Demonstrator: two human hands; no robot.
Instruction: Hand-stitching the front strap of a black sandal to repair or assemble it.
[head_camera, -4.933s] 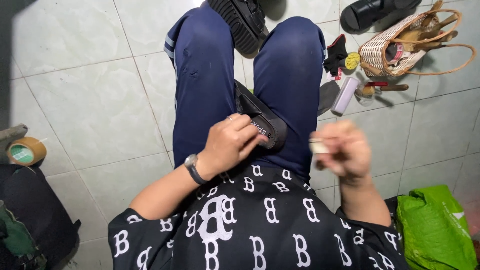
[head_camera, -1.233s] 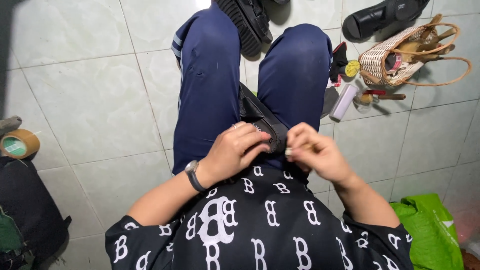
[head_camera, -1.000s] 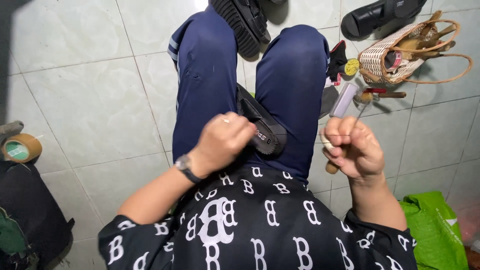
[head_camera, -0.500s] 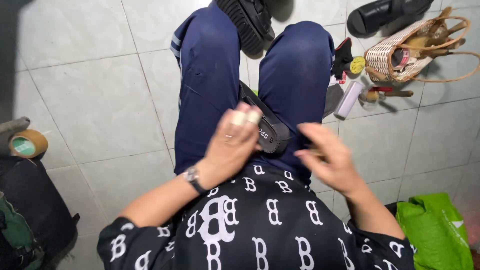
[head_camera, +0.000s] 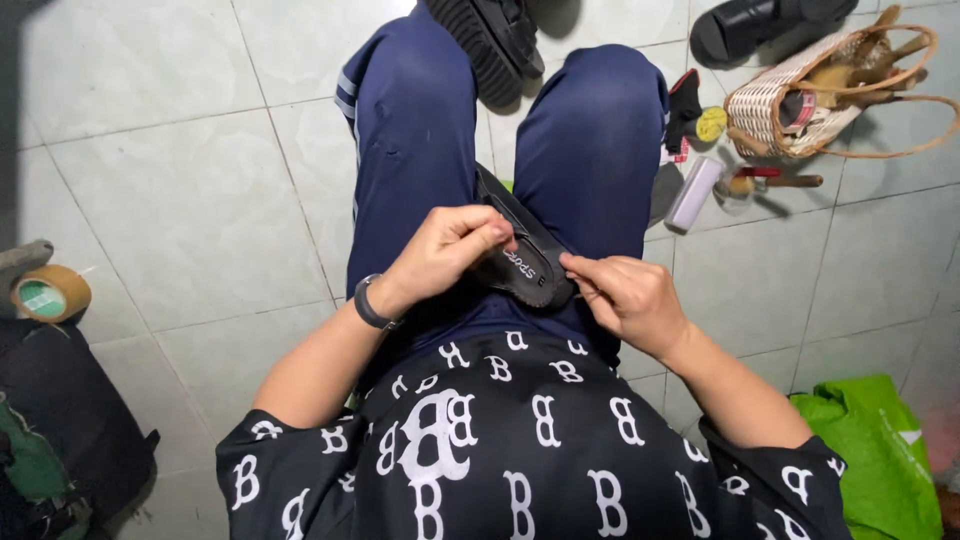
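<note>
A black sandal (head_camera: 525, 255) lies sole-up in my lap, between my thighs in dark blue trousers. My left hand (head_camera: 445, 250) grips the sandal's heel end from the left, fingers curled over its edge. My right hand (head_camera: 625, 295) is at the sandal's right edge with thumb and forefinger pinched together on something too thin to make out, perhaps a needle or thread. I wear a dark watch on the left wrist and a black shirt with white letters.
A wicker basket (head_camera: 800, 100) with tools stands at the upper right, with a pale cylinder (head_camera: 693, 195) and small items beside it. Another black sandal (head_camera: 740, 22) lies above it. A tape roll (head_camera: 50, 293) and dark bag are at left, a green bag (head_camera: 870, 450) lower right.
My right hand had pulled out to the right and up about a second ago; it has come back to the sandal's edge. My left hand lifted briefly and now grips the sandal again.
</note>
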